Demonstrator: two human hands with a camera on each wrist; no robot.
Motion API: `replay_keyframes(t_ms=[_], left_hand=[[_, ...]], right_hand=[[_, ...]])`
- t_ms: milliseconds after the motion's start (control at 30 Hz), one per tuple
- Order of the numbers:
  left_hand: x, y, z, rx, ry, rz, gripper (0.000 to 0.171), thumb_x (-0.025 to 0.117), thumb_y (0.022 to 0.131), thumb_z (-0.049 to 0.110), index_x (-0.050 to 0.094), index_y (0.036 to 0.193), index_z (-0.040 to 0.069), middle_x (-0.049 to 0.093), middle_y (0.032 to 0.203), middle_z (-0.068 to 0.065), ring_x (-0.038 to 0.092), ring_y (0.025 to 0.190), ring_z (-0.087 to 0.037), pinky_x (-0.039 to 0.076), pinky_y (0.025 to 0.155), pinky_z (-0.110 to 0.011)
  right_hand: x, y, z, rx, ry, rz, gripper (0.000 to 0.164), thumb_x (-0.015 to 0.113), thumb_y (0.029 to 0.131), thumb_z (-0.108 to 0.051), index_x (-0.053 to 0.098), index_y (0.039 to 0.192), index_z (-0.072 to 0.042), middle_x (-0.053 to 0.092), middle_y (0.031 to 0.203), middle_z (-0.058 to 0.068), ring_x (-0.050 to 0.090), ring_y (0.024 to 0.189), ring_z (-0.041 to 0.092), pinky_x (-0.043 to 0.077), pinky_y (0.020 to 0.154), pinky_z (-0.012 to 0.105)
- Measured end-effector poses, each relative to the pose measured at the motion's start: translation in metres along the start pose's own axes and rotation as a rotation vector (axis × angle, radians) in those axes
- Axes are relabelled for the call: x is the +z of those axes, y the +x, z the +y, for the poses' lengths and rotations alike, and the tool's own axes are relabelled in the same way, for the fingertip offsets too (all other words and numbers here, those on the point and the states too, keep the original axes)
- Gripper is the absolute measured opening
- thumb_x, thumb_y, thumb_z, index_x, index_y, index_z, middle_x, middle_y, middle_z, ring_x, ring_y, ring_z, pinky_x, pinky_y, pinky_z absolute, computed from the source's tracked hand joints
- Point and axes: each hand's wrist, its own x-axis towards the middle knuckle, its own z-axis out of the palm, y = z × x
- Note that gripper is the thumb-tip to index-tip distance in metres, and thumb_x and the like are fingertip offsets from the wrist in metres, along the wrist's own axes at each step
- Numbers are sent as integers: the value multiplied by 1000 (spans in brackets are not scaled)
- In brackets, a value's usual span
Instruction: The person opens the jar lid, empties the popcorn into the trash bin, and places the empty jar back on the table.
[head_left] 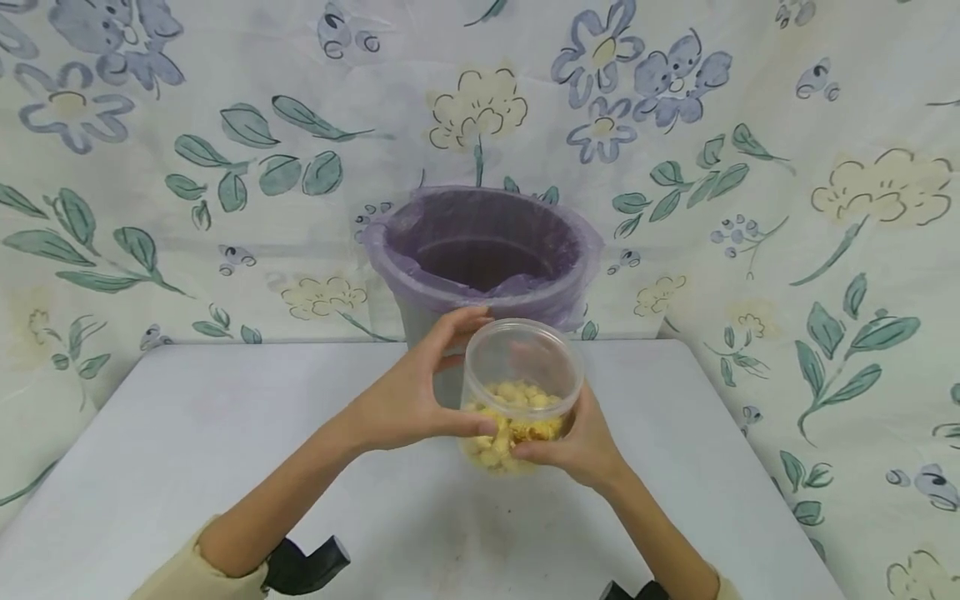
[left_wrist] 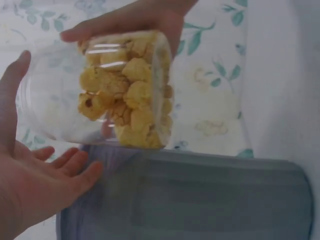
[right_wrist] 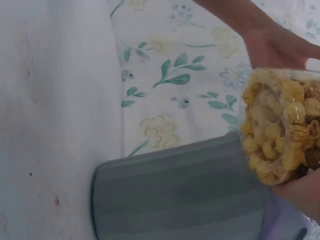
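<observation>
My right hand (head_left: 585,446) holds a clear plastic jar (head_left: 474,371) from its right side, thumb across the front. Yellow popcorn (left_wrist: 125,95) in rounded pieces fills the lower part of the jar, with browner bits among it. The jar is up over the table, in front of the bin. On its left, my left hand (head_left: 397,404) is spread around the jar, thumb overlapping the front in the head view. In the left wrist view the left fingers (left_wrist: 75,175) are extended below the jar's side, with a gap to it.
A grey bin (right_wrist: 175,195) with a purple liner (head_left: 480,293) folded over its rim stands at the table's back edge. The white table (head_left: 247,433) carries small dark specks (right_wrist: 56,201). Floral fabric (head_left: 480,158) hangs behind and at the sides.
</observation>
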Motion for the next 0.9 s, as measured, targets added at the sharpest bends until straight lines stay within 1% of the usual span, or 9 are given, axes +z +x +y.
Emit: replay_keyframes(t_ms=[100,167,233,333,433,567,700,800,900], left_hand=[[-3,11,2,96,-105,-71,108,86,77,44,20,157,11,31,157,-9,35,142,-23,29,113,-52],[-3,19,1,123,-165,-139,113,86,76,48,16,157,12,29,159,-11,33,142,-22,29,112,-54],[-2,25,-1,142,-184,-192,116,86,75,50,14,157,11,28,159,-12,32,142,-22,32,110,-56],[0,33,-2,145,-183,-238,120,86,72,54,15,158,11,31,158,-9,33,142,-20,37,107,-54],[1,38,-3,146,-186,-276,123,85,70,59,18,158,8,33,158,-6,34,141,-20,38,108,-51],[2,41,-6,106,-264,-335,124,87,67,59,21,157,6,38,154,-8,40,136,-26,41,106,-50],[4,41,-8,58,-317,-344,119,92,66,49,25,156,6,46,146,-11,46,129,-32,45,102,-49],[6,40,-8,40,-300,-319,111,93,68,38,29,154,8,50,141,-10,49,125,-32,47,99,-48],[10,39,-9,30,-265,-291,105,91,70,30,31,153,9,49,141,-8,50,125,-30,48,99,-46]], right_hand=[[-7,-4,-1,8,7,-17,109,90,72,-43,28,151,0,46,141,22,50,123,26,46,101,33],[-11,-7,-1,23,12,-31,109,91,71,-43,29,151,-1,47,139,19,51,121,24,47,99,32],[-14,-9,-2,29,16,-51,109,90,72,-43,29,150,0,47,137,18,51,119,24,48,98,32],[-17,-11,-3,35,27,-90,107,89,73,-44,29,150,0,46,137,19,51,119,25,48,98,34],[-20,-12,-4,27,20,-120,107,88,74,-46,29,150,0,45,139,20,50,122,27,46,101,36],[-24,-12,-4,3,4,-142,110,87,74,-49,26,153,-1,44,143,21,48,127,31,42,106,37],[-28,-14,-5,-3,-21,-154,107,87,75,-48,28,150,3,46,140,21,50,123,26,43,104,35],[-30,-15,-5,16,-47,-141,102,87,75,-45,33,144,7,50,134,22,52,118,21,45,100,32],[-31,-16,-5,37,-69,-129,100,88,74,-42,34,143,7,51,132,22,53,117,23,46,99,33]])
